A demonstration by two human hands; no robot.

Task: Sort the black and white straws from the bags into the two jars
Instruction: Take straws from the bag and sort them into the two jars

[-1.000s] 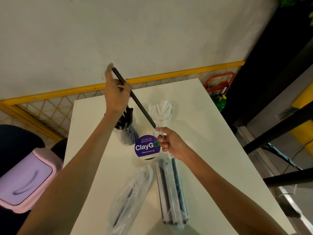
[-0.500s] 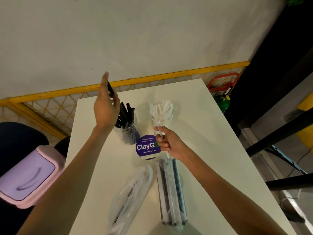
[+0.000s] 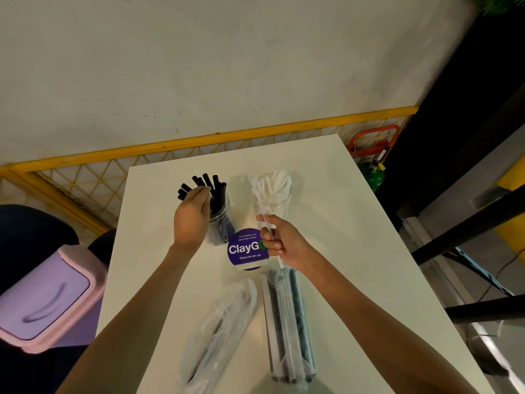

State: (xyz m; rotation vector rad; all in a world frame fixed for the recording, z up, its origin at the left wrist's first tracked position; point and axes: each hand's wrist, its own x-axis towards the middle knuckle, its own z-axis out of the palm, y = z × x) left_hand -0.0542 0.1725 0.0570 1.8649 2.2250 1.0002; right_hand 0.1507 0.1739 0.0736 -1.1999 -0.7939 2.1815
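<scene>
Two clear jars stand at the far side of the white table. The left jar holds several black straws. The right jar holds several white straws. My left hand hovers at the left jar's mouth, fingertips bent among the black straw tops; I cannot tell whether it still pinches one. My right hand grips a white straw just in front of the right jar. Two clear bags lie near me: the left bag crumpled, the right bag with black and white straws.
A round purple ClayGo sticker lies between the jars and the bags. A pink and lilac bin stands left of the table beside a dark chair. A yellow mesh fence runs behind, and black metal bars cross at the right.
My left hand has come down from holding a long black straw raised over the table to the left jar's mouth, and that straw now stands among the others. My right hand has barely moved.
</scene>
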